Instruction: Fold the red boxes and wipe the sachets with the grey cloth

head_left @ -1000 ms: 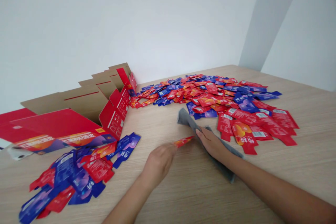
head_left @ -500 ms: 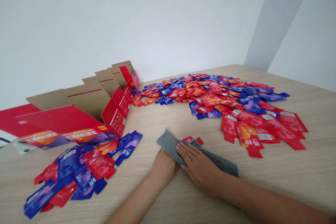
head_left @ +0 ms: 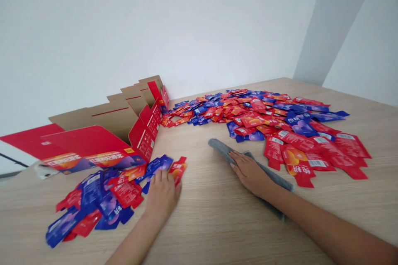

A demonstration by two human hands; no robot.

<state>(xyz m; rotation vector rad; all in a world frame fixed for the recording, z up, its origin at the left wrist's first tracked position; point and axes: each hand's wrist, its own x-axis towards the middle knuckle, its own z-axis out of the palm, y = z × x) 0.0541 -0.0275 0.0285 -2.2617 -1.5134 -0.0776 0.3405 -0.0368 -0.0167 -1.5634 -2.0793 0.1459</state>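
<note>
**Shift of left hand [head_left: 163, 193] from cloth [head_left: 219, 147] to small pile [head_left: 96, 203]**

Since half a second ago the left hand has left the grey cloth at mid-table and travelled leftward. Its fingers [head_left: 166, 178] now lie spread and flat, unclenched, with the tips pressing a red packet [head_left: 178, 168] at the right edge of the small pile of red and blue packets. That red packet earlier lay against the cloth. Meanwhile the right hand [head_left: 251, 172] has slid the cloth farther from the body. Its fingers [head_left: 238, 159] are straight and together, palm down, pressing rather than gripping. The cloth runs from beyond the fingertips back under the wrist.

Just beside the cloth, on the far right, a large heap [head_left: 264, 116] of like packets covers the wooden table [head_left: 217, 227]. Flattened red boxes [head_left: 118, 132] stand behind the small pile.

Writing: the packets carry white Chinese characters, too small to read with certainty. Several red packets show white barcode labels [head_left: 317, 163]. White small print on the box panels is illegible.
</note>
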